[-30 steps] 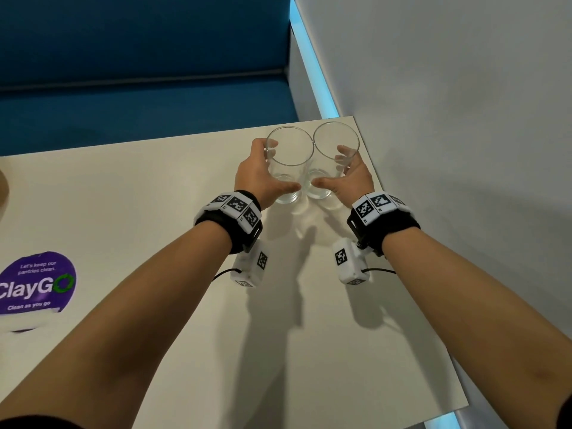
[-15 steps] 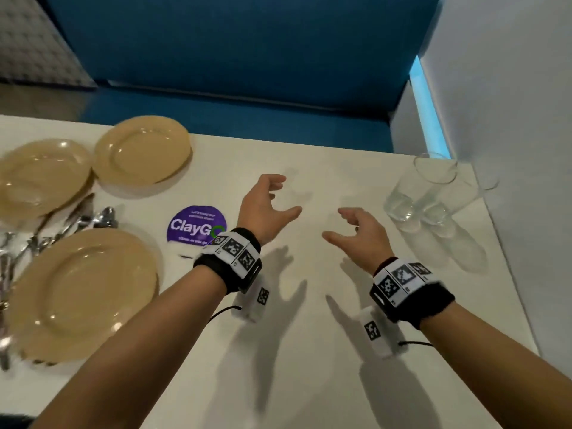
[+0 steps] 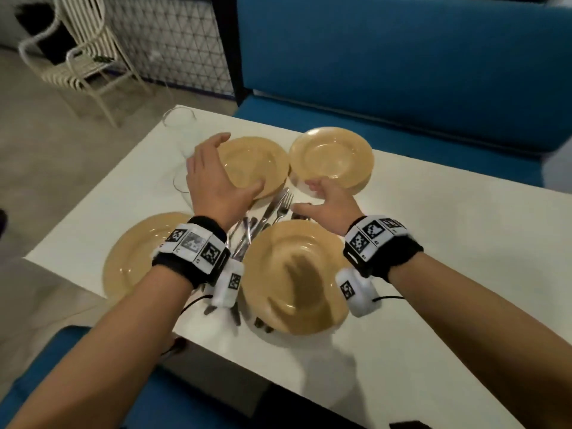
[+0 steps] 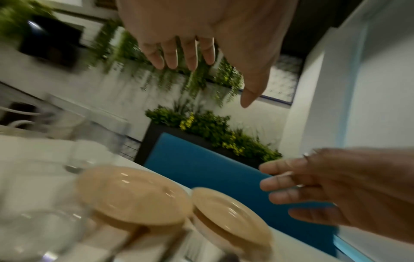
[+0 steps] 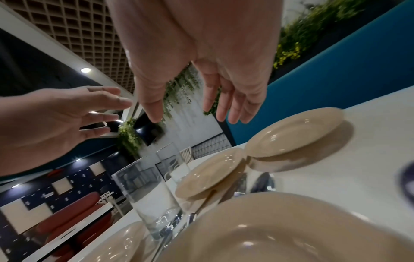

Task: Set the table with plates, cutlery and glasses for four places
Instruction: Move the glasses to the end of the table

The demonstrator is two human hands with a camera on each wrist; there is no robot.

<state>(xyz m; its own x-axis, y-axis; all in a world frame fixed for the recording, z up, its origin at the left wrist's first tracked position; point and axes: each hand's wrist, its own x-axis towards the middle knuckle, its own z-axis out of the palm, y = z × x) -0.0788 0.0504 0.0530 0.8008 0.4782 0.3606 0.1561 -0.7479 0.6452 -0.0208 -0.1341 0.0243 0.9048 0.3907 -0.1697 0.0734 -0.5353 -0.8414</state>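
Both hands are up over the middle of the table [image 3: 433,243], and neither has anything in it. The left hand [image 3: 216,178] hovers with fingers spread and loosely bent above the far-left plate [image 3: 260,164], thumb out toward that plate's near edge. The right hand [image 3: 328,201] is just as empty, fingers relaxed and parted, hanging between the far-right plate [image 3: 332,159] and the near-right plate [image 3: 294,277].

All four plates are bunched in one cluster at the left end, the near-left plate [image 3: 133,255] close to the table's edge. So nothing is laid out as a place yet; this looks like a supply pile waiting to be dealt out. The cutlery [image 3: 266,215] lies in a loose heap in the gap between the plates, some handles tucked under the near-right one, which could make that plate awkward to lift cleanly.

Two glasses [image 3: 182,131] stand on the far-left side, just beyond the left hand; the right wrist view shows one upright and empty beside the plates.

My read: spread fingers over two separate plates suggest a two-handed pickup, one plate each, to carry them to their places. Mind the glass right beside that left hand; a careless sweep could knock it over.
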